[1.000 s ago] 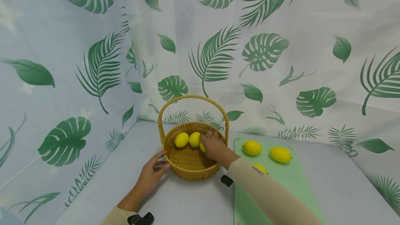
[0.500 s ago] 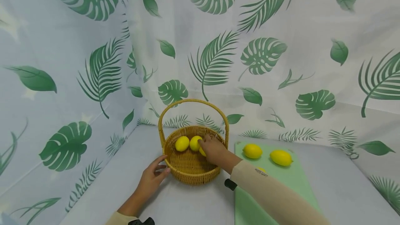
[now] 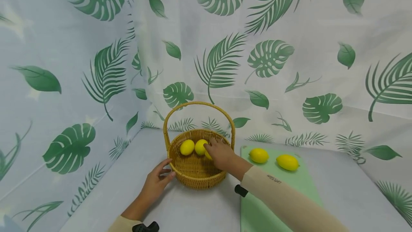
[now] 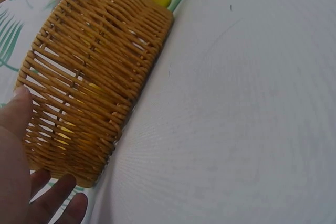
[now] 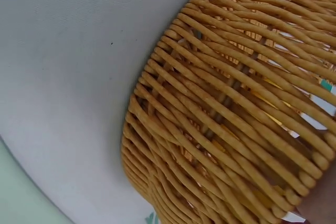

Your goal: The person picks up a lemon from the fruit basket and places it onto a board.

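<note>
A brown wicker basket (image 3: 197,182) with a tall arched handle stands on the table. My right hand (image 3: 221,156) reaches down inside it, fingers bent over a yellow lemon (image 3: 208,155) that is mostly hidden beneath them. Two more lemons, one on the left (image 3: 187,147) and one in the middle (image 3: 201,147), lie beside it at the back of the basket. My left hand (image 3: 157,182) rests its fingertips and thumb against the basket's left side, fingers loosely spread. In the left wrist view, the thumb lies at the edge of the basket (image 4: 100,72). The right wrist view shows the woven wall (image 5: 226,119).
A light green cutting board (image 3: 257,207) lies to the basket's right, partly under my right forearm. On it are a lemon near the back left (image 3: 259,155) and another farther right (image 3: 288,162). A leaf-printed curtain (image 3: 219,92) rises behind the table.
A third lemon on the cutting board has become covered by my right forearm, which has shifted slightly right. The hands stay almost where they were at the basket.
</note>
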Available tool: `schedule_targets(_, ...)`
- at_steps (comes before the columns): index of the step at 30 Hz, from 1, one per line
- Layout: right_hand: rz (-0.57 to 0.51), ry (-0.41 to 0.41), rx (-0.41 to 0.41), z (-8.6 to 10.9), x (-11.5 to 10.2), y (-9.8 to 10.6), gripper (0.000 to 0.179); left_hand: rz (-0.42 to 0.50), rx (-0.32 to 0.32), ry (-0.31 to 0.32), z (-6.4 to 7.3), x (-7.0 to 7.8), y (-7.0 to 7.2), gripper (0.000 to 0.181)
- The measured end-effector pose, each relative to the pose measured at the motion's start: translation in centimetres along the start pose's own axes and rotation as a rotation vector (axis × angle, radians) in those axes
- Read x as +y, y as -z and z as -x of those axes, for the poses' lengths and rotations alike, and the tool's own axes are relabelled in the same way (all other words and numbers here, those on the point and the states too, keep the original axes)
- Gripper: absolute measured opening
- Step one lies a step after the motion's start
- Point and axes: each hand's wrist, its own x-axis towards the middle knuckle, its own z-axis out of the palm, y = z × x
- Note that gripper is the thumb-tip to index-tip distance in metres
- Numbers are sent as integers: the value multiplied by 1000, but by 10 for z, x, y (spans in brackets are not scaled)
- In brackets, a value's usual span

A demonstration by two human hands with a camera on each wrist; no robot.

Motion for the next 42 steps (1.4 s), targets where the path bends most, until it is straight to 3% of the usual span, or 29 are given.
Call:
schedule_targets(6, 27, 34, 25, 4, 0, 8, 42, -2, 3, -5, -1, -1, 1, 59)
schedule_targets(20, 83, 94, 123, 12, 0, 23, 43, 12, -10, 28, -5, 2, 2, 59)
schedule_targets(32, -132, -1, 30, 26, 0, 44, 56, 30, -12, 31, -4, 3, 2, 59)
schedule_targets(42, -103, 37, 32, 41, -3, 49, 58, 27, -12, 44, -1, 3, 2, 59)
